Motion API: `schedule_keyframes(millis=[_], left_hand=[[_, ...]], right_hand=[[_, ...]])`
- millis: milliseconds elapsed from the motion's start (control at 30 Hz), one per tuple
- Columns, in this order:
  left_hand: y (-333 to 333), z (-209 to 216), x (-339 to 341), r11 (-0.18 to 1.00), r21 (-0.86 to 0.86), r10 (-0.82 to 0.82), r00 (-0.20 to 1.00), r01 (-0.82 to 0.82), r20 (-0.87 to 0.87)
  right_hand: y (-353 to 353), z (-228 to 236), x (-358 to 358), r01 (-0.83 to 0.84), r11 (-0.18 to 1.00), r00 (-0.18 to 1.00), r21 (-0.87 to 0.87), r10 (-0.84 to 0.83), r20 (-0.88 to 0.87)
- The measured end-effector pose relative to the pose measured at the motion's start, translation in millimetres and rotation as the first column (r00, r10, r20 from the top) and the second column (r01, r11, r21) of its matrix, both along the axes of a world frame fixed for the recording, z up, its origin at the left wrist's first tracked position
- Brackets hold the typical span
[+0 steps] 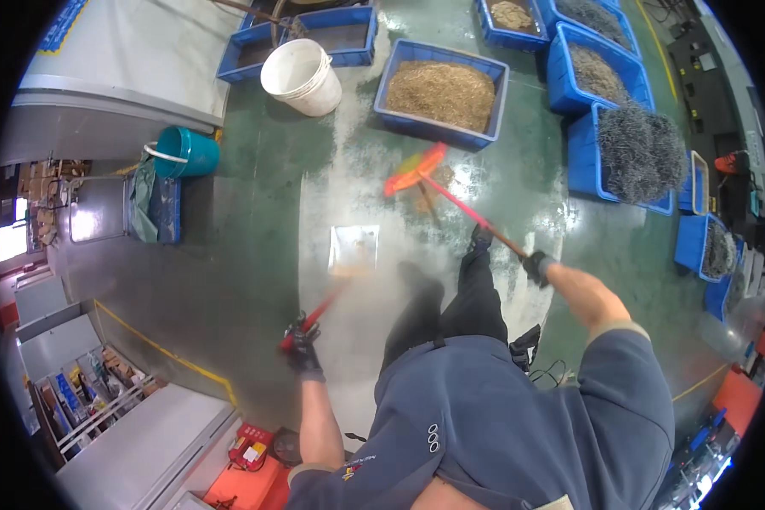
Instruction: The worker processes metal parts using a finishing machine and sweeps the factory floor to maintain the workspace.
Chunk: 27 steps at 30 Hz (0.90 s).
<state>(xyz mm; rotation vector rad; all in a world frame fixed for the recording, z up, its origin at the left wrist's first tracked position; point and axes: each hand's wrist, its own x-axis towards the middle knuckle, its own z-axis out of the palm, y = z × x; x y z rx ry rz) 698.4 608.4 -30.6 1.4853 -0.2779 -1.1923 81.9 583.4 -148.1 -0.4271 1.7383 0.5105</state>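
left hand (304, 350) clenched on red dustpan handle (319, 313) | dustpan (354, 249) ahead on wet floor (255, 255) | right hand (536, 267) gripping broom (416, 172), long axis slanting forward-left toward dustpan

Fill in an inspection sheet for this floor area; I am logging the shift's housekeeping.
Surface: green floor, wet and shiny, with a pale streak down the middle.
Job's things: broom with an orange-red head and red handle; metal dustpan lying flat on the floor, on a red handle.
Clutter: white bucket, teal bucket on its side, blue crates of brown and grey metal shavings.
Hands: left hand, in a dark glove, grips the dustpan handle; right hand, gloved, grips the broom handle.
Cables: thin dark cord by the person's right hip.
Surroundings: grey machine housing, yellow floor lines.
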Motion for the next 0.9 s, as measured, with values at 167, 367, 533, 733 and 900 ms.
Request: schedule_keyframes(millis=[167, 367, 533, 733, 900], left_hand=[[-31.7, -20.1, -15.4, 0.965, 0.168, -0.237, 0.946, 0.202, 0.222], [-54.4, -28.7, -25.5, 0.945, -0.165, -0.315, 0.919, 0.282, -0.236], [-49.4, -45.7, -2.7, 0.881, 0.073, -0.473, 0.877, 0.468, 0.081], [-39.1, -19.9, -14.7, 0.973, 0.005, -0.229, 0.973, 0.229, -0.013], [-20.6, 1.6, -18.4, 0.989, 0.031, -0.147, 0.989, 0.148, -0.011]], right_hand=[[78.8, 55.5, 26.2, 0.173, 0.985, 0.983, -0.002, -0.173, 0.059], [67.4, 75.2, 63.1, 0.351, 0.928, 0.936, -0.128, -0.347, 0.054], [78.5, 69.1, 75.1, 0.487, 0.873, 0.864, 0.029, -0.487, 0.127], [94.0, 116.4, 56.5, 0.447, 0.892, 0.866, 0.067, -0.450, 0.217], [27.0, 105.7, 28.0, -0.039, 0.989, 0.999, -0.143, 0.040, 0.001]])
